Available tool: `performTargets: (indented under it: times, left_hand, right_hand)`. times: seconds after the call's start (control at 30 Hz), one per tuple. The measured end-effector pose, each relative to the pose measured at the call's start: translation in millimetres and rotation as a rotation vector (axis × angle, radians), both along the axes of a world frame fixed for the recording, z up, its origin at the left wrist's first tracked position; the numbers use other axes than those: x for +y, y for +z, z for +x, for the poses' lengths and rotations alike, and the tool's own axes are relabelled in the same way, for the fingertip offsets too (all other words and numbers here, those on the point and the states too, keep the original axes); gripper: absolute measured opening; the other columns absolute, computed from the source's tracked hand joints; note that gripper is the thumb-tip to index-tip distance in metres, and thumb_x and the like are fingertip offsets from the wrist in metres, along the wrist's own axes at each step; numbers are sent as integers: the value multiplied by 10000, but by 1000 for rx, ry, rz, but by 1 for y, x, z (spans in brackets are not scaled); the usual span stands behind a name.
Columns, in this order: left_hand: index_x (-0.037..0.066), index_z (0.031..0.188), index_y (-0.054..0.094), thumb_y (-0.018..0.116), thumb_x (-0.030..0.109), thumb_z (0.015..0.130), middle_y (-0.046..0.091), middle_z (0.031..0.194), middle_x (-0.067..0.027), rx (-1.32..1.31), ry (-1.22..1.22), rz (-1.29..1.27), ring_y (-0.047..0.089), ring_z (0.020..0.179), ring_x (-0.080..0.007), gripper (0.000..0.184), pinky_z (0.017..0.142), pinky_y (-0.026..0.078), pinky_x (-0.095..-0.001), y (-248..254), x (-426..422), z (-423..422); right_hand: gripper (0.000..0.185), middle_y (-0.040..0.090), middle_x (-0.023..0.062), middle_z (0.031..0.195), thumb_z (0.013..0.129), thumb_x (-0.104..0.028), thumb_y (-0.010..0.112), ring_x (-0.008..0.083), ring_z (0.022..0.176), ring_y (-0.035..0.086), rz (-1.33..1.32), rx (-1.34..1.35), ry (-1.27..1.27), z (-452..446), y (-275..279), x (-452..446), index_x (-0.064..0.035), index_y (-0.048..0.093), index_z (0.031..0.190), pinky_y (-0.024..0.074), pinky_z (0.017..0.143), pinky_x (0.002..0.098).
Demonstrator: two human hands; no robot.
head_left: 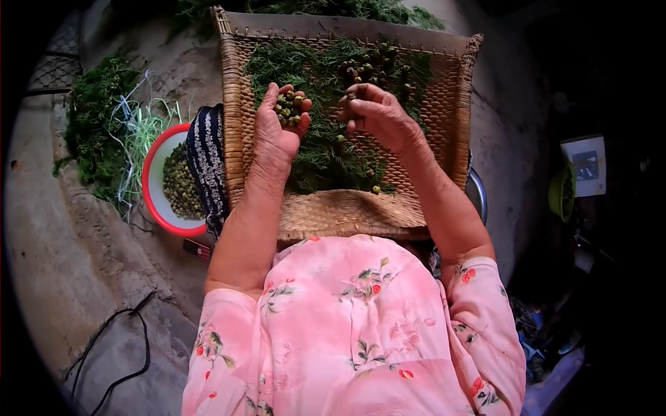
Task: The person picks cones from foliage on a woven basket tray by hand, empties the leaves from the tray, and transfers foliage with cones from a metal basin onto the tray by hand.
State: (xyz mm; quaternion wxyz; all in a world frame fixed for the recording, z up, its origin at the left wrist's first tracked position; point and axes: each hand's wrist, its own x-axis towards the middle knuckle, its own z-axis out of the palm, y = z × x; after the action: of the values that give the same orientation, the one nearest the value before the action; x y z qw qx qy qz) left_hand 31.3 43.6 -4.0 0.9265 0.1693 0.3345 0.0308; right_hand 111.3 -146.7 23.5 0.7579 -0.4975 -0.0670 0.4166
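Note:
My left hand (pixel 275 132) is turned palm up over the left part of a woven wicker tray (pixel 444 118), its fingers curled around several green seed cones (pixel 289 109). My right hand (pixel 383 114) is beside it, thumb and forefinger pinched together. A small dark bit shows at those fingertips, too small to name. Beneath both hands, feathery green conifer sprigs (pixel 319 163) are spread over the tray. A pile of cones (pixel 374 66) lies on the sprigs near the tray's far side. One loose cone (pixel 376 189) rests near the front.
A red-rimmed white basin (pixel 154 201) of green cones stands left of the tray, with patterned dark cloth (pixel 207 163) alongside. More greenery (pixel 104 118) and pale plastic strands (pixel 142 139) lie farther left. A black cord (pixel 147 347) crosses the floor. At right is a green bowl (pixel 560 194).

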Motion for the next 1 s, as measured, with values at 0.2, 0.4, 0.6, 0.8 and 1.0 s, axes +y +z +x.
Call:
performTargets:
  times: [0.2,0.4,0.6,0.8,1.0]
  left_hand:
    - [110,918,581,534,375,881,618,858,-61,-18,-17,30,618,733,-221,271,505,516,-301,-3,-1,0]
    - [109,917,583,538,368,879,620,856,-61,-6,-15,24,617,730,-219,266,504,512,-297,-2,-1,0]
    - [110,916,584,527,369,885,620,854,-57,-13,-36,32,620,730,-221,267,504,511,-297,-5,-2,-1]
    - [94,935,582,519,358,893,614,871,-72,-34,-55,18,619,731,-224,274,510,516,-298,-4,-4,-1]
    - [98,918,560,519,370,892,612,826,-66,-4,-96,41,621,702,-205,276,479,515,-281,4,-16,-3]
  right_hand:
    - [122,570,4,750,833,-111,626,88,627,544,-269,-147,95,3,-5,-7,-34,585,919,437,510,220]
    - [253,515,163,921,698,-95,669,359,865,547,-844,-1216,465,-34,-34,7,-29,556,914,469,751,419]
    - [208,619,37,814,804,-141,650,113,672,591,-451,-308,276,-11,-5,-1,-46,562,967,491,529,242]
    - [158,589,45,784,871,-176,593,119,623,576,44,76,31,2,11,-20,-72,558,984,473,484,203]
    - [119,561,18,711,860,-171,609,86,530,536,-189,47,64,-8,20,-12,-61,569,882,387,407,197]
